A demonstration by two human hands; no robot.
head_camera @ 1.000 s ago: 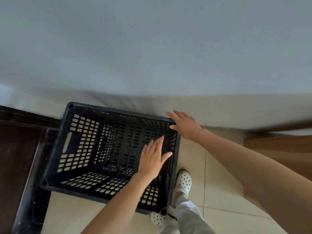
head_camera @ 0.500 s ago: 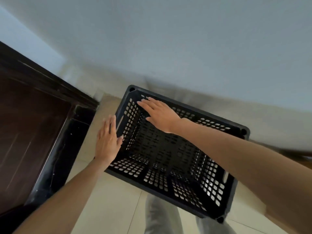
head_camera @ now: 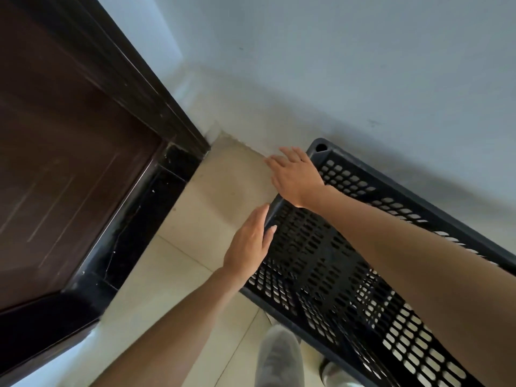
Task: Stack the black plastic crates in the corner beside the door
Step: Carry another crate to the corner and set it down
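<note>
A black perforated plastic crate [head_camera: 349,263] stands on the tiled floor against the pale wall, to the right of the corner. My left hand [head_camera: 250,245] lies flat with straight fingers against the crate's near left corner, thumb at the rim. My right hand [head_camera: 296,174] reaches over the crate's left end, fingers spread and straight, past the rim toward the wall's skirting. Neither hand grips anything. My right forearm hides part of the crate's inside.
A dark brown door [head_camera: 61,141] with a black frame [head_camera: 156,107] fills the left. Between the frame and the crate lies a strip of beige floor [head_camera: 223,185]. My grey trouser legs [head_camera: 279,356] are at the bottom edge.
The view has swung left and nearer, so the crate now sits at the right. Both hands shifted to the crate's left end; the right hand came off the inside and reaches beyond the rim.
</note>
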